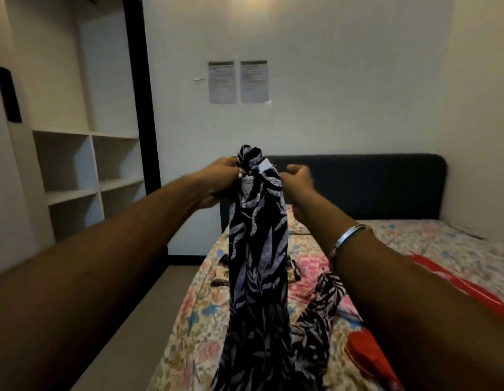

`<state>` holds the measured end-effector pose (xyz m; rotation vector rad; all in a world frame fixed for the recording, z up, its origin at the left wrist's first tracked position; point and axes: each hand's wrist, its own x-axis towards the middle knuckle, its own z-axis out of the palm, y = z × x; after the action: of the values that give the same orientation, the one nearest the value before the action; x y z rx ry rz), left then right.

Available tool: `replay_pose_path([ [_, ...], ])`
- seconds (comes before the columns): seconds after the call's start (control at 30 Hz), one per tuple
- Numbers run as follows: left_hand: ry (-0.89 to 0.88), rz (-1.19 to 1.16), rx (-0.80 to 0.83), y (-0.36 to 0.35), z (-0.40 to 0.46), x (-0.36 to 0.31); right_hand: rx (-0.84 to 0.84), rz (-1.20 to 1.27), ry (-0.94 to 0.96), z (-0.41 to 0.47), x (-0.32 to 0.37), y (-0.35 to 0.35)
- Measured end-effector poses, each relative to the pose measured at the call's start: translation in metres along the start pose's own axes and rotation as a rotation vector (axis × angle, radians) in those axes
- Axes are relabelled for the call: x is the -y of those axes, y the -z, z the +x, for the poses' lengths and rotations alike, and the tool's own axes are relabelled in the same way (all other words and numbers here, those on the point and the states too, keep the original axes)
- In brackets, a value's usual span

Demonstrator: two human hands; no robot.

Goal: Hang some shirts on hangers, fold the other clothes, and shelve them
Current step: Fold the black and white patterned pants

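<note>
Bed [431,244] with the floral sheet is carrying the pile, and the dark leaf-print garment [259,249] is hanging bunched in a long rope above the bed's near-left part, its tail trailing down toward the near edge. Left hand [219,179] is gripping the top with fingers curled round the bunch; right hand [297,179] is blurred, fingers curled at the fabric edge, can't tell whether it's actually pinching cloth. Risks: if the right-hand grip is only partial, the garment is likely slipping sideways when spread, and the tail dragging over the zebra-print piece [321,303] and red cloth [366,354] may be pulling them toward the edge.
</note>
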<state>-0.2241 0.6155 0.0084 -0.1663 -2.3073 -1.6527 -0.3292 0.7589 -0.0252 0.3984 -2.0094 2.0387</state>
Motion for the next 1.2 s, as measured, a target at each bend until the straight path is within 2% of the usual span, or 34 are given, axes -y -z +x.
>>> replay_pose_path([
  [0.03,-0.019,0.089,-0.098,0.006,0.007,0.004,-0.092,0.025,0.072,-0.007,0.006,0.007],
  [0.07,-0.036,0.148,-0.2,0.012,0.012,0.004,-0.114,0.038,0.143,-0.02,0.011,0.014],
  [0.1,-0.064,0.202,-0.295,0.016,0.016,0.006,-0.054,0.004,0.229,-0.036,0.011,0.018],
  [0.13,-0.101,0.247,-0.382,0.017,0.016,0.005,0.081,-0.047,0.264,-0.053,0.012,0.018],
  [0.2,-0.202,0.339,-0.456,0.014,0.011,0.002,0.305,-0.138,0.247,-0.073,0.007,0.015],
  [0.27,-0.307,0.342,-0.388,0.011,0.007,-0.005,0.282,-0.12,0.163,-0.068,0.004,0.017],
  [0.33,-0.323,0.278,-0.292,0.016,0.001,-0.011,0.283,-0.092,0.018,-0.057,0.011,0.024],
  [0.43,-0.279,0.149,-0.263,0.035,-0.005,-0.014,0.49,-0.089,-0.108,-0.045,0.028,0.032],
  [0.5,-0.25,0.094,-0.295,0.047,-0.012,-0.017,0.518,0.02,-0.134,-0.041,0.042,0.034],
  [0.57,-0.193,0.086,-0.252,0.059,-0.016,-0.019,0.435,0.086,-0.074,-0.038,0.063,0.035],
  [0.63,-0.1,0.151,-0.102,0.064,-0.025,-0.029,0.297,0.012,0.062,-0.035,0.087,0.039],
  [0.7,-0.024,0.331,-0.04,0.066,-0.027,-0.041,0.197,-0.156,0.189,-0.032,0.104,0.042],
  [0.77,0.001,0.558,-0.085,0.071,-0.027,-0.046,0.155,-0.396,0.246,-0.035,0.108,0.044],
  [0.83,0.087,0.744,-0.052,0.071,-0.028,-0.045,0.196,-0.627,0.133,-0.043,0.102,0.048],
  [0.93,0.297,0.775,0.194,0.06,-0.037,-0.029,0.439,-0.726,-0.219,-0.058,0.075,0.053],
  [1.0,0.369,0.657,0.341,0.057,-0.04,-0.017,0.604,-0.588,-0.404,-0.06,0.055,0.057],
  [1.1,0.431,0.4,0.353,0.065,-0.033,0.0,0.837,-0.257,-0.6,-0.052,0.031,0.068],
  [1.13,0.485,0.302,0.345,0.068,-0.028,0.008,0.87,-0.165,-0.649,-0.047,0.022,0.07],
  [1.2,0.591,0.162,0.347,0.064,-0.012,0.035,0.834,-0.052,-0.735,-0.032,-0.003,0.063],
])
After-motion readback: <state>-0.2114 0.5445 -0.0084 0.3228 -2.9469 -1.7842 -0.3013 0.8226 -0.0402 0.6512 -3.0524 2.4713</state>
